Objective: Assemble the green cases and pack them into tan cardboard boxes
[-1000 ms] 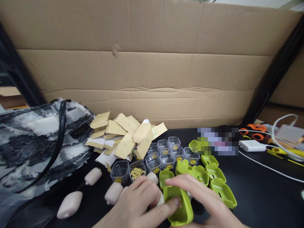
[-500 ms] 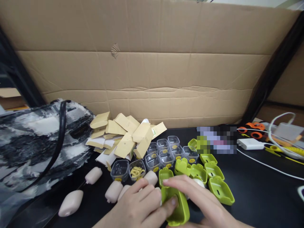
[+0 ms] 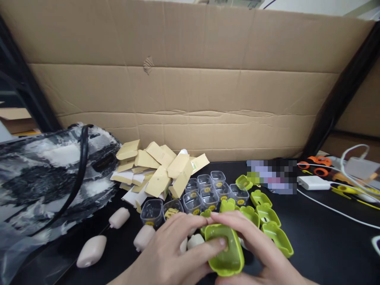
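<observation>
Head view: the person's right hand (image 3: 257, 247) is wrapping its grip around a green box (image 3: 220, 260), with fingers lying along the far right rim and the thumb at the near end. The left hand (image 3: 169, 249) is reaching in from the box's left, its thumb pressing on the inner base; whether its fingers are also closing on the outside I cannot tell. The green box is being held above the near part of the black counter (image 3: 317, 241), between both hands.

As for progress, this one box is being worked on, and something yellowish is showing beneath the thumb; whether it is sitting fully in place is being hidden. Other green shells (image 3: 277, 238) are lying open right of the box and beyond it, several showing bare slots, so those are looking unfinished.

The box's mouth is facing up toward the wearer; its long axis is running away from the person, the far end leaning slightly left.

Further out, a white lump (image 3: 196, 240) is resting just left of the box and pink lumps (image 3: 91, 251) farther left. Clear cups (image 3: 192, 202) are standing beyond it, one holding yellowish strips (image 3: 171, 213); paper boxes (image 3: 157, 182) are piling up behind, left of the box.
</observation>
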Demonstrator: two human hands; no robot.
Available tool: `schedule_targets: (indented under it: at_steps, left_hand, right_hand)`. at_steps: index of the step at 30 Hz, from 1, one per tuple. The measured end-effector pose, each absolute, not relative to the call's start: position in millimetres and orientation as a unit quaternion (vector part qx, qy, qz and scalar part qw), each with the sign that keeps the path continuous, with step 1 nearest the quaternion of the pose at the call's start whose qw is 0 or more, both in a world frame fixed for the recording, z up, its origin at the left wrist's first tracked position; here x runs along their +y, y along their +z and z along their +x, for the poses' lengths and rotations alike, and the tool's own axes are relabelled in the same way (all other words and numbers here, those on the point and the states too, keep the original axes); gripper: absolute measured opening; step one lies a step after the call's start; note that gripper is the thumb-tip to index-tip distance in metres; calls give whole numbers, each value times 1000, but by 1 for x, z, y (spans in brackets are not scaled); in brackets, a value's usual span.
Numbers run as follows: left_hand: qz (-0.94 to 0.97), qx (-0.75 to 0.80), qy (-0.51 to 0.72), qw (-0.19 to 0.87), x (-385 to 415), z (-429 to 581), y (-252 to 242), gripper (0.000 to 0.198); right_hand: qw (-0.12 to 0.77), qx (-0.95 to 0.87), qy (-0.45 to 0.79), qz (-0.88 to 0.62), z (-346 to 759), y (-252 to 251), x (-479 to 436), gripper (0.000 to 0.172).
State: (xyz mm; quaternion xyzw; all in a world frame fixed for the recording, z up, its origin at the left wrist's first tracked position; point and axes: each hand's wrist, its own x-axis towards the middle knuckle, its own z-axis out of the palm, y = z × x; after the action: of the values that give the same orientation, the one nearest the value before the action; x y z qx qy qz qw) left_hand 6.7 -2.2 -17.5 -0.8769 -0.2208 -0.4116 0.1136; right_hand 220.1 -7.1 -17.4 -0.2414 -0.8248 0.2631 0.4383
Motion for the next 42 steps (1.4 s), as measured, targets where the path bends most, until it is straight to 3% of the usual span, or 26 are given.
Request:
schedule_targets:
  at_steps: [11, 23, 28, 31, 34, 38, 42]
  left_hand:
    - [-883, -206, -402, 128, -5, 3, -24, 25]
    - [-907, -230, -331, 125, -10, 8, -14, 30]
    - [-900, -209, -360, 126, -2, -1, -14, 25]
    - [-895, -261, -339, 125, 6, -8, -8, 30]
    - [-896, -294, -301, 144, 16, -14, -4, 26]
    - [-896, -338, -264, 115, 27, -20, -3, 18]
    - [-893, -404, -200, 11, 35, -28, -1, 16]
  right_hand:
    - [453, -803, 305, -238, 219, -28, -9, 67]
    - [431, -830, 289, -205, 222, -20, -11, 70]
    - [475, -819, 203, -252, 228, -12, 2, 61]
    - [511, -782, 105, -341, 246, 0, 26, 42]
    - [414, -786, 27, -458, 277, 17, 52, 35]
    - [151, -773, -26, -616, 319, 33, 69, 40]
    - [68, -761, -15, -645, 341, 26, 70, 28]
